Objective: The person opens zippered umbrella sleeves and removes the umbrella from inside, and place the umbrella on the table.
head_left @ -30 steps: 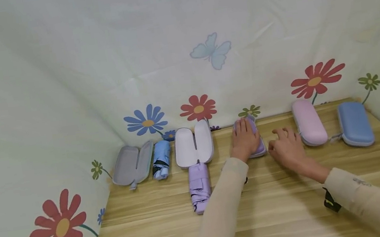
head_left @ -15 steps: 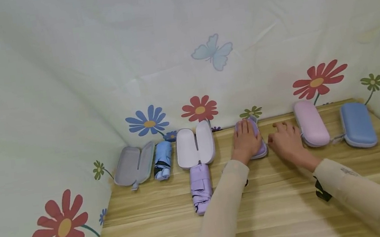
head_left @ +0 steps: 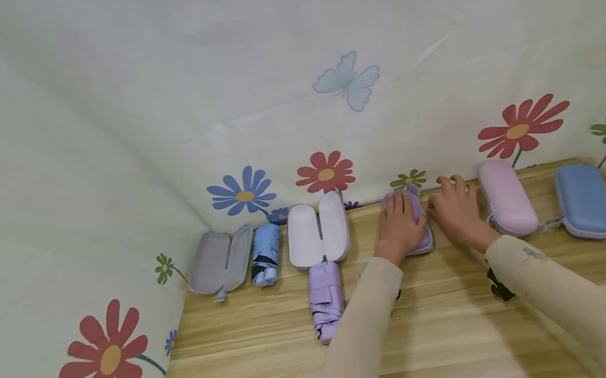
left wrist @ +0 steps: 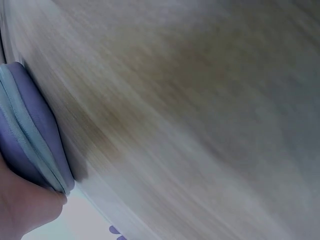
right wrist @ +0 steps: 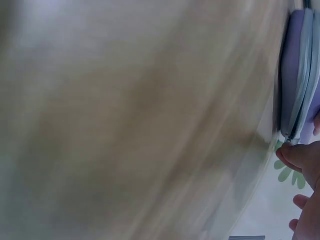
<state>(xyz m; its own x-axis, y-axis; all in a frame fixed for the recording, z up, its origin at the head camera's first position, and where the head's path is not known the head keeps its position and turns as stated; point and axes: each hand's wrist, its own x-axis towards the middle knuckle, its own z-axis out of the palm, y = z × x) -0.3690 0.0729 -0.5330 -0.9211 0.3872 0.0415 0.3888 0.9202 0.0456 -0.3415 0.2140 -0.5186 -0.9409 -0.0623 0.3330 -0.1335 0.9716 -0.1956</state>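
Observation:
A purple zip case (head_left: 419,227) with a grey-blue zipper band lies near the back of the table. My left hand (head_left: 399,224) holds it from above, fingers laid along its top and thumb toward its right side. In the left wrist view, a fingertip (left wrist: 47,205) sits over the case's far end. My right hand (head_left: 457,211) is at the case's far right corner. Its thumb and a finger pinch the zipper pull (right wrist: 289,141) at the end of the band, as the right wrist view shows; its other fingers are partly bent.
Closed pink (head_left: 508,197) and blue (head_left: 585,201) zip cases lie to the right. Leftward are an open white case (head_left: 304,237), an open grey case (head_left: 210,263), a folded blue umbrella (head_left: 266,246) and a folded lavender umbrella (head_left: 326,295). A patterned cloth (head_left: 243,94) hangs behind the table.
My right hand has moved away from me along the purple case's right side toward its far corner. The left hand stays on the case. The view has shifted slightly.

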